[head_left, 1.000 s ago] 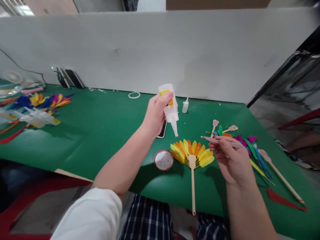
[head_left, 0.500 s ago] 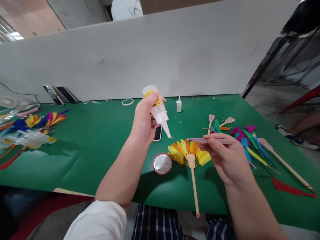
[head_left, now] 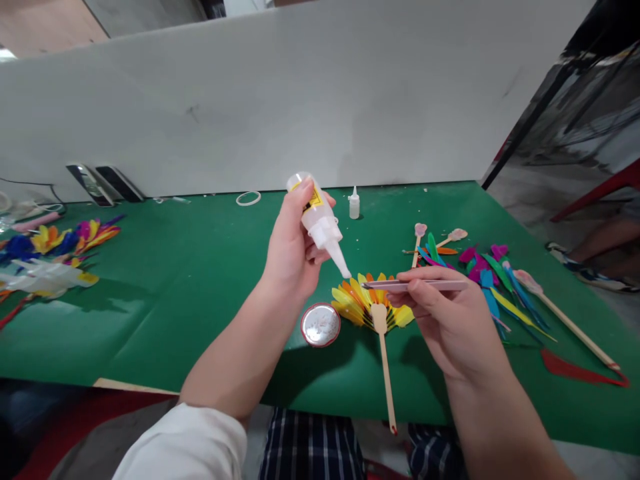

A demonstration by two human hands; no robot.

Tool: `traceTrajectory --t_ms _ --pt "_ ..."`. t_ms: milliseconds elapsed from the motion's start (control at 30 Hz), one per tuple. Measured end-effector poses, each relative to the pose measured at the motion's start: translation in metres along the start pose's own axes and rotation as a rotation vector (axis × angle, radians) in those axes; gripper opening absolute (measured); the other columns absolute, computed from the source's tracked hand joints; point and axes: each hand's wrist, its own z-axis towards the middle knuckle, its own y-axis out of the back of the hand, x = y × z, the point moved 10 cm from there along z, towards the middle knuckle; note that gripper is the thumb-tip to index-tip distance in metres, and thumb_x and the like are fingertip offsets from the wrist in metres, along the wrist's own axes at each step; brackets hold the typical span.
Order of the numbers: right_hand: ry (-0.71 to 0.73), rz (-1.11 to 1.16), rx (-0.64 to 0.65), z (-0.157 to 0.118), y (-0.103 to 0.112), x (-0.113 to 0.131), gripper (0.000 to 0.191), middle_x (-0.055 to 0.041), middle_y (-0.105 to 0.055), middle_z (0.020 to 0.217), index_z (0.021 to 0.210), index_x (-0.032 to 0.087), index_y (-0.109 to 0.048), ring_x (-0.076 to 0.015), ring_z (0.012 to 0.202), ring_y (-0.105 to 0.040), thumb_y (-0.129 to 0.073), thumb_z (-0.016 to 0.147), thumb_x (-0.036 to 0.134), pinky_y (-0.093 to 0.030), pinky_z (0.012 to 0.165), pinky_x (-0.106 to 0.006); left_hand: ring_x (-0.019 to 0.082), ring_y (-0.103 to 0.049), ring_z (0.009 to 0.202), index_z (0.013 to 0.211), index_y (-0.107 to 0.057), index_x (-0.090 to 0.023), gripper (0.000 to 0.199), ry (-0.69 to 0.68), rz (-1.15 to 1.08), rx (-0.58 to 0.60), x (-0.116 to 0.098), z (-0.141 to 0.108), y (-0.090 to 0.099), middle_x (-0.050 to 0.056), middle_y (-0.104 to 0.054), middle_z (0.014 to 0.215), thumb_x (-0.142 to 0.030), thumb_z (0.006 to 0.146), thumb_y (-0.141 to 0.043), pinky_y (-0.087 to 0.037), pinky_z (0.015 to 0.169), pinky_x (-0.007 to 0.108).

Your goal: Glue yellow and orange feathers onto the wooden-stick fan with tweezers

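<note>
My left hand (head_left: pixel 295 240) is wrapped round a translucent glue bottle (head_left: pixel 320 217) with a yellow label, its nozzle tilted down to the right. Between the fingers of my right hand (head_left: pixel 450 310) is a pair of tweezers (head_left: pixel 425 285), pointing left. Below both lies a feather fan (head_left: pixel 345 303) with yellow and orange feathers and a wooden handle (head_left: pixel 385 373). The nozzle tip hangs close to the fan's upper edge and to the tweezer tips; I cannot tell whether they touch. Left of the fan sits a round red-rimmed lid (head_left: pixel 321 325) with tiny shiny bits in it.
On the right lie coloured feathers (head_left: pixel 493 267) and a wooden handle with a red tassel (head_left: pixel 575 313). A small white bottle (head_left: pixel 354 203) stands behind. At left are more feathers (head_left: pixel 83 240), glue bottles (head_left: pixel 47 277) and two phones (head_left: pixel 90 183). A white partition (head_left: pixel 280 100) borders the green table (head_left: pixel 200 267).
The glue nozzle has come nearer to the tweezer tips, and the tweezers have shifted left over the fan. The whole view has moved slightly. Both hands keep their holds.
</note>
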Motion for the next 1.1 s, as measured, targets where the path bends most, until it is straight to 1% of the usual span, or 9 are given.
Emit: traceTrajectory --t_ms 100,267,367,567,733,933,1100 --pt "-0.005 0.001 -0.005 0.0003 -0.0005 -0.0013 0.009 -0.0016 -0.073 0.065 0.07 0.022 -0.073 -0.0131 0.057 -0.068 -0.077 0.065 0.027 -0.056 0.055 -0.02 0.001 -0.02 0.033 0.069 -0.053 -0.016 0.037 -0.013 -0.007 -0.013 0.0012 -0.0003 0.0004 -0.007 -0.028 0.044 -0.053 0.075 -0.057 -0.009 0.033 0.019" --pt "-0.007 0.0 -0.018 -0.0004 0.0 -0.002 0.009 -0.002 -0.073 0.066 0.071 0.022 -0.072 -0.0137 0.057 -0.068 -0.077 0.066 0.027 -0.057 0.055 -0.021 0.001 -0.021 0.033 0.066 -0.053 -0.017 0.044 -0.022 0.042 -0.042 0.0023 -0.0003 0.0015 -0.006 -0.025 0.044 -0.059 0.076 -0.052 -0.011 0.034 0.018" --pt "-0.018 -0.004 -0.009 -0.0005 -0.0009 -0.0038 0.009 -0.0021 -0.073 0.067 0.072 0.022 -0.072 -0.0138 0.058 -0.068 -0.077 0.066 0.027 -0.057 0.056 -0.022 0.002 -0.021 0.033 0.066 -0.054 -0.017 0.045 -0.036 0.053 -0.044 0.0018 -0.0004 0.0015 -0.006 -0.024 0.045 -0.06 0.078 -0.05 -0.012 0.033 0.018" --pt "-0.014 -0.011 -0.021 0.0002 0.0001 -0.0042 0.009 -0.0019 -0.073 0.066 0.071 0.021 -0.072 -0.0135 0.057 -0.068 -0.077 0.066 0.027 -0.056 0.055 -0.021 0.003 -0.022 0.035 0.067 -0.054 -0.017 0.046 -0.071 0.076 -0.039 0.0016 -0.0001 0.0027 -0.005 -0.028 0.047 -0.061 0.078 -0.048 -0.01 0.032 0.019" --pt "-0.004 -0.023 -0.029 -0.0001 0.0011 -0.0029 0.01 -0.0019 -0.073 0.066 0.071 0.021 -0.072 -0.0137 0.056 -0.068 -0.077 0.065 0.028 -0.056 0.055 -0.022 0.003 -0.021 0.036 0.068 -0.054 -0.017 0.047 -0.078 0.09 -0.042 0.0019 -0.0005 0.0034 -0.005 -0.028 0.048 -0.063 0.076 -0.049 -0.011 0.033 0.019" --pt "-0.012 -0.026 -0.021 -0.0002 -0.0001 -0.0028 0.008 -0.0016 -0.073 0.067 0.071 0.022 -0.072 -0.0135 0.058 -0.069 -0.076 0.067 0.028 -0.057 0.056 -0.021 0.003 -0.023 0.036 0.066 -0.054 -0.017 0.046 -0.073 0.091 -0.055 0.0016 -0.0012 0.0031 -0.004 -0.029 0.048 -0.062 0.077 -0.05 -0.011 0.034 0.019" --pt "-0.016 -0.024 -0.026 -0.0002 -0.0001 -0.0042 0.008 -0.0018 -0.073 0.068 0.072 0.022 -0.072 -0.014 0.06 -0.069 -0.076 0.067 0.027 -0.057 0.056 -0.021 0.002 -0.024 0.036 0.066 -0.053 -0.018 0.048 -0.076 0.121 -0.07 0.0027 -0.0002 0.0041 -0.005 -0.03 0.047 -0.065 0.073 -0.053 -0.012 0.036 0.018"
